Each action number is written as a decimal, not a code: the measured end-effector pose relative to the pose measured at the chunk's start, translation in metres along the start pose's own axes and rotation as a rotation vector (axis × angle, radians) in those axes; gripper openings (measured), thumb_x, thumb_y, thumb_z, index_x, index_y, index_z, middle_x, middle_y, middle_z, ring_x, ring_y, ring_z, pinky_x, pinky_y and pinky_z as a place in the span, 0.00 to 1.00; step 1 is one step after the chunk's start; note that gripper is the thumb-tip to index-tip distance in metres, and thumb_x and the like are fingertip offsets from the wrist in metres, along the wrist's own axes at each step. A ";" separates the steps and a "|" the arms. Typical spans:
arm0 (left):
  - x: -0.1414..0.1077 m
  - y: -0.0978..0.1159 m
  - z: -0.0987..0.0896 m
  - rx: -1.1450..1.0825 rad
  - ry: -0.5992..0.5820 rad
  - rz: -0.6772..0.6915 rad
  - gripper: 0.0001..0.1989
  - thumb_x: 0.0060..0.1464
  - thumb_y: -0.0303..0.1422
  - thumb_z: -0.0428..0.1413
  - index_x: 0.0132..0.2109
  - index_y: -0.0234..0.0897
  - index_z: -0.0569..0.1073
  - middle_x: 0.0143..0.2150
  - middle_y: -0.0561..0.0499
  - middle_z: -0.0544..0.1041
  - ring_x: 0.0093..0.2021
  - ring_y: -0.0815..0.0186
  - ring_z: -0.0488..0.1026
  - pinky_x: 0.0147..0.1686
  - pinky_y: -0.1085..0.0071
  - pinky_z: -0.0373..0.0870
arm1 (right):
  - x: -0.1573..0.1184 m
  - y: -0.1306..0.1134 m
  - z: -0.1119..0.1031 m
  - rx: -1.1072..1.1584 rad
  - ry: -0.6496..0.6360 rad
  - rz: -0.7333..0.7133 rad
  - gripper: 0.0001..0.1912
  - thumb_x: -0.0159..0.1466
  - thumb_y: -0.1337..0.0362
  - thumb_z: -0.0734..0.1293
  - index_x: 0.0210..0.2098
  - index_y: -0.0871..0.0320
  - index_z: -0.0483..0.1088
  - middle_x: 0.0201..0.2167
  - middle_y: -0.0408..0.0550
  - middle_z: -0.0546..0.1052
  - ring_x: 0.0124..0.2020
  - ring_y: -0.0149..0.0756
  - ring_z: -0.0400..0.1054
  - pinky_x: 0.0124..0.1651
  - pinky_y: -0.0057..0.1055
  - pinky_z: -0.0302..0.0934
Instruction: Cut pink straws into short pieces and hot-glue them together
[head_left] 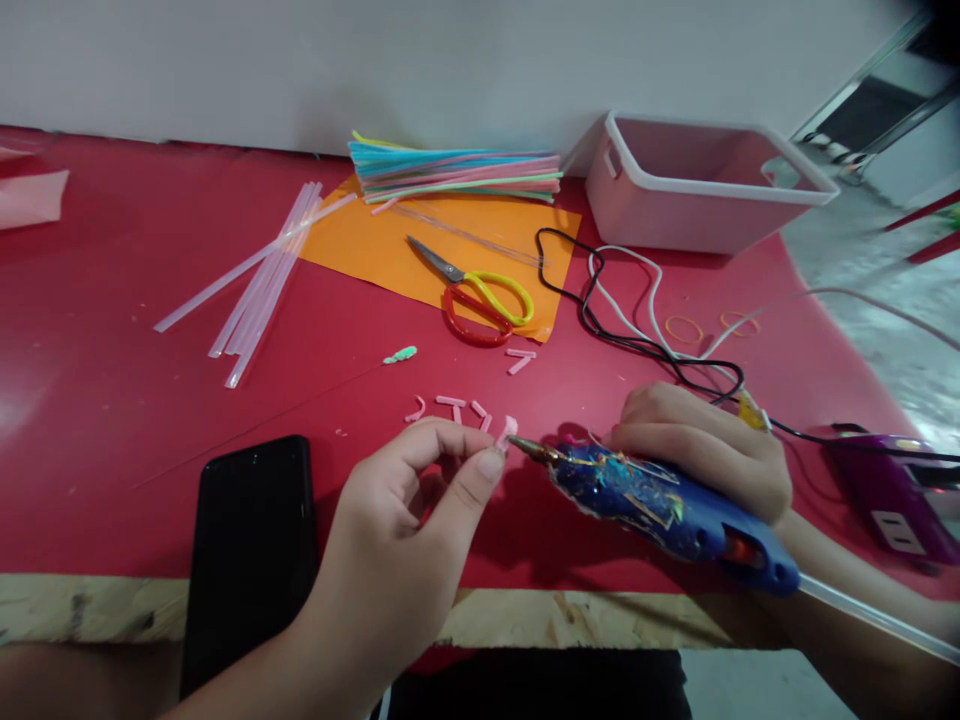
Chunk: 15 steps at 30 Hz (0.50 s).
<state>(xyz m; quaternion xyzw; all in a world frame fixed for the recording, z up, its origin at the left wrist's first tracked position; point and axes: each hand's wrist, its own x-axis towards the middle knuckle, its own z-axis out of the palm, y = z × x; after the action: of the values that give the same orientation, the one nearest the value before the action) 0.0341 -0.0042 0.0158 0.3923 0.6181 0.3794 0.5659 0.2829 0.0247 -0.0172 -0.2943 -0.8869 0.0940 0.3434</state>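
Note:
Between its thumb and fingertips, my left hand (420,500) pinches a small pink fuzzy piece (508,430). My right hand (697,445) is wrapped round a blue glue gun (637,490), whose metal nozzle points left and meets or nearly meets the pink piece. A clear glue stick (870,610) sticks out of the gun's back end. Several short pink pieces (451,402) lie just beyond my left fingertips, and two more (520,360) rest farther back. A thin stem with a green fuzzy tip (401,355) lies to the left.
A black phone (251,540) lies left of my left hand. Scissors (480,295) and colourful pipe cleaners (457,172) rest on orange paper (345,240). Glue sticks (262,280) are at the left; a pink bin (697,190), cables (637,345) and a purple power strip (892,500) are at the right.

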 end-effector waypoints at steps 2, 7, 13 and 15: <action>-0.001 0.003 0.001 -0.011 0.007 -0.004 0.05 0.54 0.37 0.63 0.31 0.42 0.79 0.28 0.56 0.77 0.28 0.71 0.68 0.28 0.76 0.66 | 0.001 0.000 -0.001 -0.002 0.005 -0.002 0.07 0.74 0.65 0.61 0.47 0.60 0.70 0.31 0.50 0.73 0.32 0.40 0.71 0.36 0.39 0.67; -0.002 0.003 0.002 -0.024 0.010 -0.006 0.05 0.53 0.36 0.64 0.31 0.41 0.79 0.28 0.55 0.77 0.28 0.70 0.69 0.29 0.75 0.68 | 0.002 -0.002 0.000 0.023 0.046 -0.013 0.06 0.73 0.66 0.62 0.46 0.61 0.70 0.31 0.50 0.72 0.32 0.39 0.69 0.35 0.39 0.67; -0.001 0.000 0.000 -0.015 -0.022 -0.007 0.06 0.54 0.37 0.63 0.33 0.40 0.78 0.28 0.55 0.75 0.26 0.70 0.67 0.23 0.75 0.62 | -0.004 0.001 0.002 0.045 0.054 0.018 0.10 0.74 0.62 0.62 0.46 0.61 0.71 0.31 0.51 0.72 0.32 0.39 0.70 0.35 0.39 0.67; 0.000 -0.002 0.000 -0.011 -0.040 0.009 0.06 0.54 0.37 0.63 0.33 0.40 0.78 0.28 0.55 0.74 0.26 0.70 0.66 0.23 0.76 0.62 | -0.004 0.002 0.002 0.050 0.091 0.026 0.09 0.73 0.62 0.63 0.46 0.61 0.71 0.32 0.51 0.72 0.32 0.38 0.69 0.34 0.39 0.67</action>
<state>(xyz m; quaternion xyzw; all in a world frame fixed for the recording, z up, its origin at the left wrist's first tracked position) 0.0339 -0.0054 0.0138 0.3993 0.6027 0.3775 0.5786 0.2850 0.0240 -0.0216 -0.3012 -0.8640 0.1069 0.3892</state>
